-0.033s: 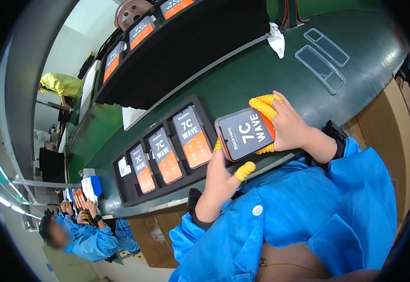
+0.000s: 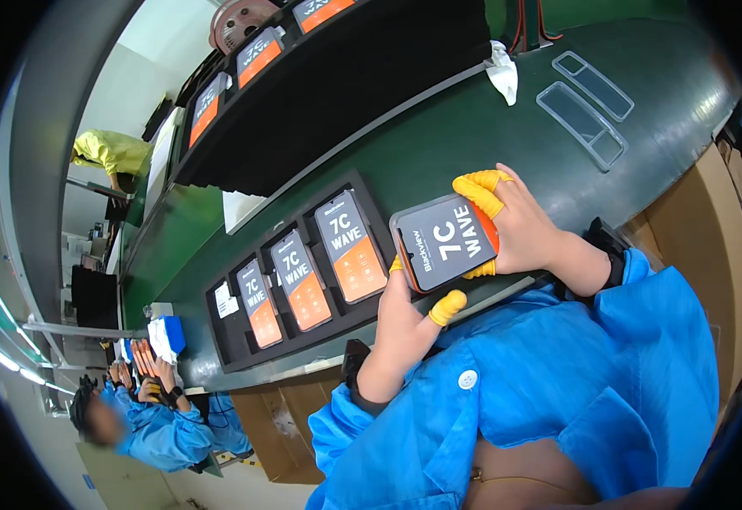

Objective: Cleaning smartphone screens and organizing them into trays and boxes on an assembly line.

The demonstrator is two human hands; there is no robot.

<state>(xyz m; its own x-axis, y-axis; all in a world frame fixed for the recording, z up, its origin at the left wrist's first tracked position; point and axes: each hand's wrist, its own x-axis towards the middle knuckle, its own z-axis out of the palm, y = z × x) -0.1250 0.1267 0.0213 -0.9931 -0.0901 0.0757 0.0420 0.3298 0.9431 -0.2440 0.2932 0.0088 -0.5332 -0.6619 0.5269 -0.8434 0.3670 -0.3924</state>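
A smartphone (image 2: 439,246) with a grey and orange front is held tilted above the bench's near edge. My right hand (image 2: 524,225), with yellow finger cots, grips its right end, fingers on the far edge and below. At the phone's near left corner is my left hand (image 2: 402,327); a cot-covered finger presses the edge while the thumb stands away from it. Any left fingers beneath the phone are hidden. Just left lies a black tray (image 2: 296,347) with three similar phones in slots, one being the nearest phone (image 2: 350,246).
Two clear phone cases (image 2: 582,126) lie at the far right of the green bench (image 2: 464,119), near a crumpled white tissue (image 2: 502,72). A raised black stand (image 2: 345,93) bears more phones. Cardboard boxes (image 2: 694,229) flank the bench's near side. A co-worker in blue (image 2: 167,438) sits left.
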